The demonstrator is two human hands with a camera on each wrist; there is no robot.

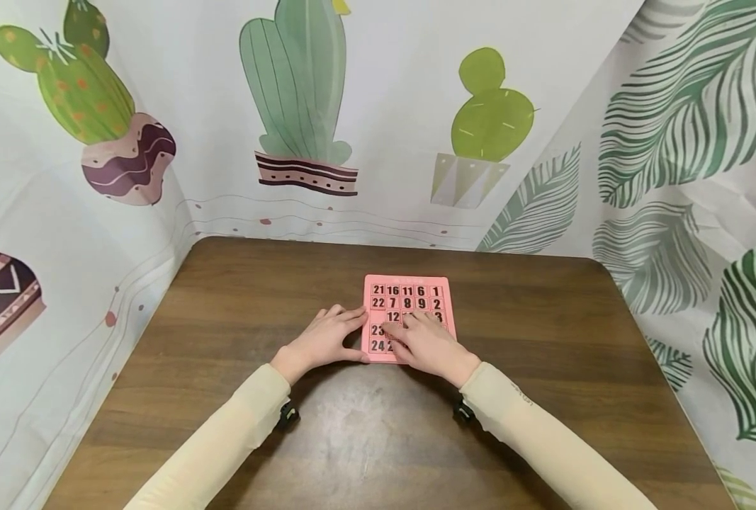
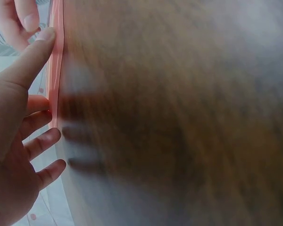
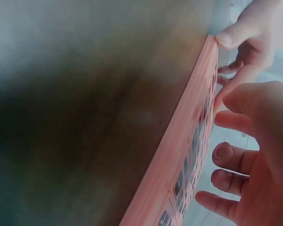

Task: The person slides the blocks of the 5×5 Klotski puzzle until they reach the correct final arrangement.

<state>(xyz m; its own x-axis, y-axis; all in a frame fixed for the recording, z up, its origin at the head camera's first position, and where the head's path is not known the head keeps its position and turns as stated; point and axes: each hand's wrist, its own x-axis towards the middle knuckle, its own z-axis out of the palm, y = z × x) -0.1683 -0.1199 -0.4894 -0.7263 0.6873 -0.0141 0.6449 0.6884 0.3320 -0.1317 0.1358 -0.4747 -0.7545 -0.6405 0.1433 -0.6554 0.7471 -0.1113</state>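
Note:
A pink number-slide board (image 1: 409,280) lies flat on the table, black numbers on its tiles; a blank cell shows in its left column between 22 and 23. My left hand (image 1: 326,336) touches the board's left side, thumb at the near-left corner, fingers extended higher up; the left wrist view shows this thumb (image 2: 45,37) against the pink edge (image 2: 57,66). Over the lower tiles is my right hand (image 1: 431,345), its index fingertip beside the 23 tile, covering several numbers. In the right wrist view its fingers (image 3: 231,157) are loosely bent above the board (image 3: 174,155).
The brown wooden table (image 1: 244,269) extends around the board. Behind it hangs a white cloth (image 1: 390,106) printed with cacti and leaves, which also runs along both sides. Small black devices (image 1: 287,414) are on both wrists, below the cream sleeves (image 1: 224,439).

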